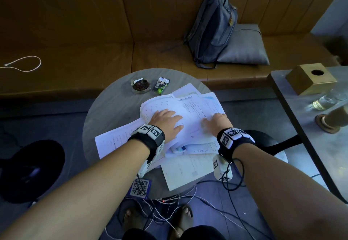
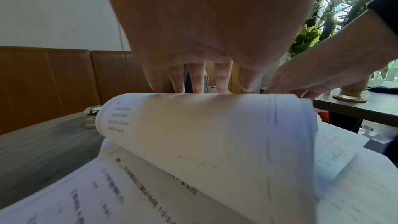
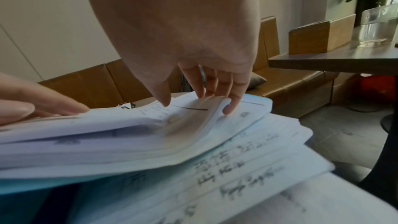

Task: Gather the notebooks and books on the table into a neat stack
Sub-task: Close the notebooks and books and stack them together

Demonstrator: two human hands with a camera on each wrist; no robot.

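Note:
A loose pile of open white notebooks and books lies on the round grey table (image 1: 113, 108). The top book (image 1: 190, 109) is open, and its left pages (image 2: 204, 125) bulge up in a curl. My left hand (image 1: 168, 122) lies flat on that curl with straight fingers (image 2: 196, 81). My right hand (image 1: 213, 121) rests on the book's right pages, thumb on top and fingertips (image 3: 227, 110) at the page edges. Under it lie a handwritten notebook (image 3: 247, 164), an open one near me (image 1: 186, 170) and a printed one at the left (image 1: 113, 141).
An ashtray (image 1: 140, 85) and a cigarette pack (image 1: 161, 85) sit at the table's far side, a QR card (image 1: 140, 187) at its near edge. A backpack (image 1: 212, 28) leans on the sofa. A second table (image 1: 310, 136) with a wooden box (image 1: 310, 78) stands right. Cables (image 1: 169, 202) cover the floor.

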